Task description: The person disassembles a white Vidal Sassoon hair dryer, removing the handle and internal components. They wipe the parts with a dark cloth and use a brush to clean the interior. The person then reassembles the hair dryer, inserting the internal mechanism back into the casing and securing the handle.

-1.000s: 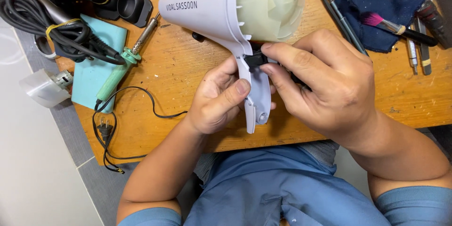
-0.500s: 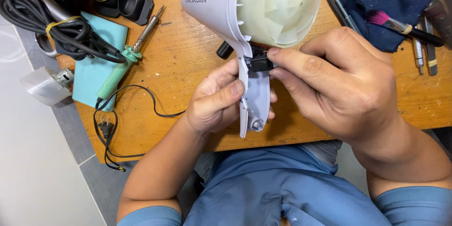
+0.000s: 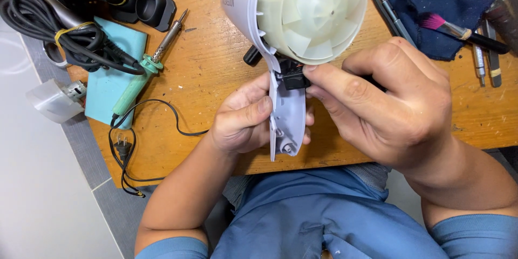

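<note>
Left hand (image 3: 245, 121): fingers wrapped round the hair dryer handle (image 3: 287, 121), to be held steady
Right hand (image 3: 386, 97): fingertips pinching the black switch part (image 3: 294, 77), to be eased in squarely

The person wears a short-sleeved blue fabric shirt (image 3: 302, 221). Its sleeves end above the elbows. Both forearms and the left hand (image 3: 240, 121) and right hand (image 3: 388, 102) are bare.

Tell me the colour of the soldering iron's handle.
Green, on the soldering iron; head view.
</note>
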